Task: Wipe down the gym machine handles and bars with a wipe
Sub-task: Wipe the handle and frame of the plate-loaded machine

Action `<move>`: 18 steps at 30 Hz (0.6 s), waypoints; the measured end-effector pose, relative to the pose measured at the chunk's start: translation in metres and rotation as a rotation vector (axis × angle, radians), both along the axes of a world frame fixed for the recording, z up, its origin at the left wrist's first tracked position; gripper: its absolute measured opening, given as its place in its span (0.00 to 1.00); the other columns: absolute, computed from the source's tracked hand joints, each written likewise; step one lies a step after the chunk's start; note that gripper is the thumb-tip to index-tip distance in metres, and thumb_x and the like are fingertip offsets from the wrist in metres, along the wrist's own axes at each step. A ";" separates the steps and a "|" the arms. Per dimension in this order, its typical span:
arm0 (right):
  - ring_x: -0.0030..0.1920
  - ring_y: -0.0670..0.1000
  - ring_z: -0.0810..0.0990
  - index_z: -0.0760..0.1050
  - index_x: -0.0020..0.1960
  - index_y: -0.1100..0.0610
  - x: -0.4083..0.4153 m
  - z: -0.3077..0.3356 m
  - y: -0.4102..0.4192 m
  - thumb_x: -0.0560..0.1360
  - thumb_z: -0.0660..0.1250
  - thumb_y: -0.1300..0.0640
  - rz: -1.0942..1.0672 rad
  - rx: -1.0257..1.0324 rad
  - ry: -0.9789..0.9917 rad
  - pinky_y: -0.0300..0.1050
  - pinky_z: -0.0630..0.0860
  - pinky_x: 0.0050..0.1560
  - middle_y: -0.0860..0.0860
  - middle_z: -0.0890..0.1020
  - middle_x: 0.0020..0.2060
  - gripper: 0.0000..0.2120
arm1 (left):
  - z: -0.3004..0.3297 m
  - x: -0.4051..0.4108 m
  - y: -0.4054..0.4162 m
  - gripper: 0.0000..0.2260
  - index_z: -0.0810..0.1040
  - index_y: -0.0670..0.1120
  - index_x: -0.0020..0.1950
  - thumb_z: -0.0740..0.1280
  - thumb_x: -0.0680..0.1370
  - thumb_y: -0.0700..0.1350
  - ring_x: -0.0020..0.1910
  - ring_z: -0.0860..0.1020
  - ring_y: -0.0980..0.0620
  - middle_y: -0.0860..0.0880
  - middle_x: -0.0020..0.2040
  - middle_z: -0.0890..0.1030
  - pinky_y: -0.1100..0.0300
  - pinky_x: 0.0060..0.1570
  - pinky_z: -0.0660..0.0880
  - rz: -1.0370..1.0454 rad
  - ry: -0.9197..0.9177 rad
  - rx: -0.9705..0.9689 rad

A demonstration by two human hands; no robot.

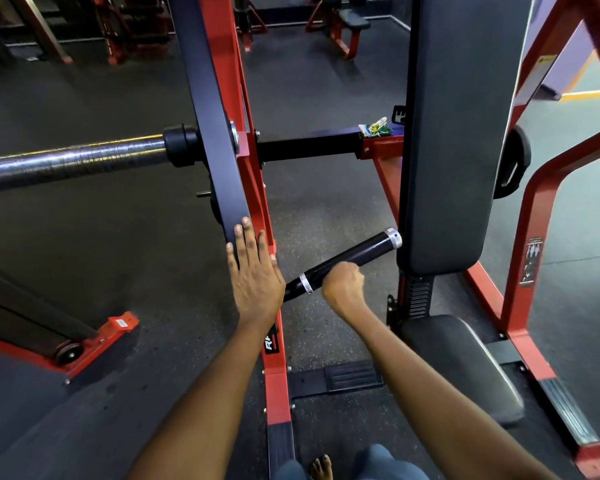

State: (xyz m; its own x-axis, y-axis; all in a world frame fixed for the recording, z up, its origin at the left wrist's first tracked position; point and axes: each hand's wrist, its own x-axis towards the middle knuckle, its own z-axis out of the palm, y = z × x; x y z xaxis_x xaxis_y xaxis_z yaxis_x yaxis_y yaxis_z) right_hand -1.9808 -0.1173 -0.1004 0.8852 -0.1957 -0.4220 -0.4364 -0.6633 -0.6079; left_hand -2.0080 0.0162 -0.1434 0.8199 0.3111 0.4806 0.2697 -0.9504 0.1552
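Right hand point(343, 284) — fingers curled round the black handle point(350, 263) of the machine, gripping it near mid-length. Whether a wipe sits inside the fist cannot be told; none shows past the knuckles.

Left hand point(255, 271) — flat, fingers straight, pressed against the lower end of the black lever arm point(215, 133), just beside the red frame upright point(257, 188). Holding nothing; seems to be steadying the arm.

Handle's long axis runs on a diagonal: near end low and left, by the left hand's wrist side, far end up and right, its silver end cap point(393, 237) close to the edge of the back pad point(461, 133). A silver ring point(306, 283) marks the near end of the grip zone, just left of the right fist. So the right hand is the one on the task's thing, with about half the grip length lying beyond it toward the cap.

Judgement: the coming stroke would follow that diagonal, up-right to the cap, then back to the ring.

A small green-and-white packet point(374, 128) rests on the crossbar point(309, 147) farther off — possibly wipes, too small to read. Chrome weight peg point(70, 162) juts out to the left, untouched.
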 end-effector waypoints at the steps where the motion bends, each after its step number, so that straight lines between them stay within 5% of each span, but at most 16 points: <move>1: 0.55 0.59 0.79 0.69 0.63 0.72 -0.004 -0.002 0.006 0.78 0.56 0.68 0.039 -0.018 0.002 0.47 0.77 0.53 0.64 0.77 0.57 0.15 | -0.001 0.000 0.000 0.23 0.62 0.39 0.75 0.50 0.81 0.44 0.78 0.51 0.42 0.40 0.79 0.52 0.45 0.76 0.48 -0.003 -0.004 -0.003; 7: 0.56 0.61 0.79 0.75 0.57 0.68 -0.057 0.009 0.051 0.78 0.55 0.66 0.630 -0.160 -0.067 0.50 0.75 0.55 0.63 0.79 0.55 0.14 | 0.001 -0.001 0.000 0.22 0.63 0.39 0.75 0.53 0.81 0.44 0.78 0.52 0.43 0.41 0.79 0.53 0.46 0.75 0.50 -0.002 -0.008 -0.019; 12: 0.42 0.58 0.82 0.76 0.48 0.65 -0.009 0.030 -0.008 0.78 0.57 0.60 0.298 -0.141 -0.284 0.51 0.80 0.45 0.60 0.82 0.43 0.10 | 0.002 -0.002 0.001 0.23 0.62 0.38 0.76 0.55 0.81 0.43 0.78 0.51 0.44 0.41 0.79 0.53 0.50 0.76 0.42 -0.010 -0.009 -0.008; 15: 0.50 0.61 0.78 0.73 0.59 0.64 0.039 0.042 -0.062 0.79 0.55 0.61 0.301 -0.253 -0.534 0.47 0.71 0.47 0.61 0.80 0.49 0.13 | 0.002 -0.001 0.002 0.23 0.59 0.39 0.77 0.54 0.82 0.43 0.78 0.50 0.43 0.40 0.79 0.52 0.50 0.76 0.40 -0.009 -0.008 -0.009; 18: 0.66 0.60 0.69 0.69 0.67 0.61 0.075 0.020 -0.085 0.76 0.56 0.65 0.539 -0.547 -0.472 0.51 0.64 0.64 0.61 0.76 0.60 0.19 | 0.000 -0.001 0.002 0.24 0.56 0.39 0.78 0.54 0.82 0.43 0.78 0.50 0.43 0.40 0.79 0.51 0.50 0.76 0.40 -0.009 -0.007 0.000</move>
